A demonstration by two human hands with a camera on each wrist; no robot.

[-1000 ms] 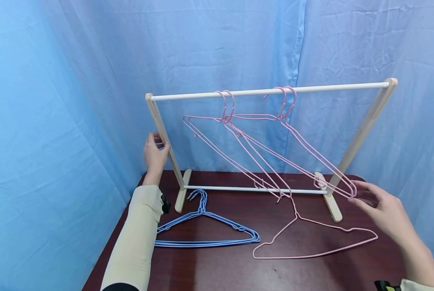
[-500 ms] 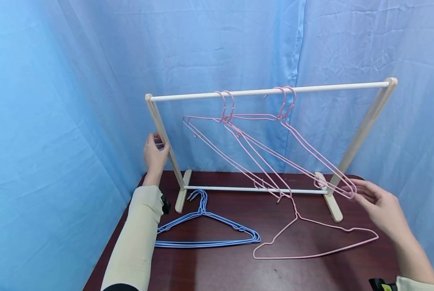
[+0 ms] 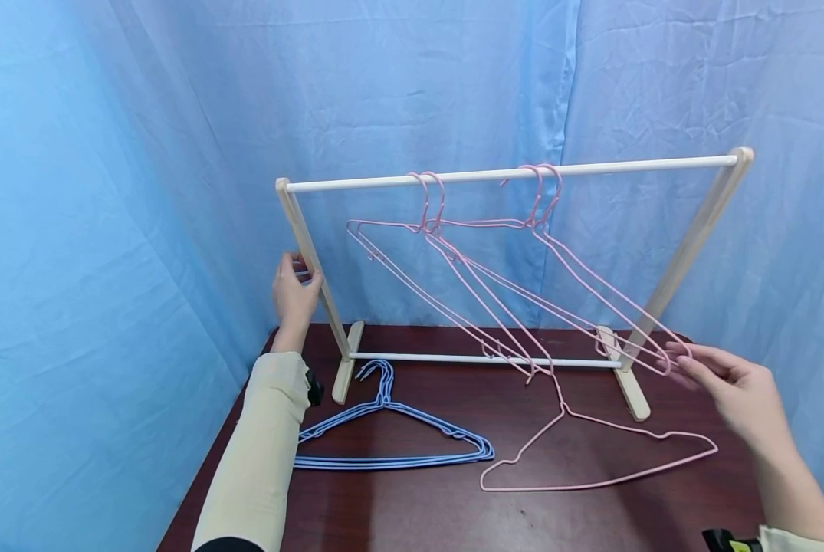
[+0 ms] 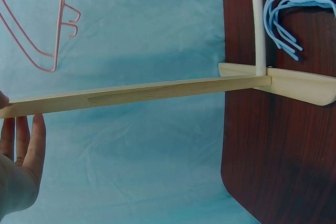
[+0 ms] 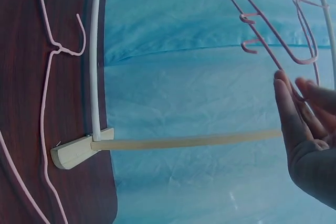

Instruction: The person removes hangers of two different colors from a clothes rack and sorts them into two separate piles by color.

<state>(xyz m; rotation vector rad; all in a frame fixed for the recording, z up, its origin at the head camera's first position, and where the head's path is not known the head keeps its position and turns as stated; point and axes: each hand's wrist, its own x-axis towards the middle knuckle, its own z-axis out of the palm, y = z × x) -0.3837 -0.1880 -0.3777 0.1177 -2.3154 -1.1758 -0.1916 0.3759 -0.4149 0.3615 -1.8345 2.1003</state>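
My left hand (image 3: 296, 295) grips the left wooden post (image 3: 306, 238) of a small clothes rack, the thumb on one side and fingers on the other, as the left wrist view (image 4: 21, 161) also shows. Several pink wire hangers hang from the white top rail (image 3: 480, 175), two near its middle and two further right. My right hand (image 3: 739, 391) pinches the lower right corner of one pink hanger (image 3: 690, 350). Beside it, the corner of the neighbouring pink hanger (image 3: 665, 369) sits slightly apart, near the fingertips. In the right wrist view, fingers partly hide the pinched corner.
A pink hanger (image 3: 566, 489) lies on the dark wooden table (image 3: 418, 514), its hook near the lower rail (image 3: 418, 356). Several blue hangers (image 3: 425, 462) lie stacked at left, partly behind the left sleeve. Blue curtains (image 3: 177, 153) hang behind and beside the table.
My right hand has taken hold of one pink hanger's corner and drawn it rightward, so the two right hangers' corners have spread apart. My left hand has stayed on the post.
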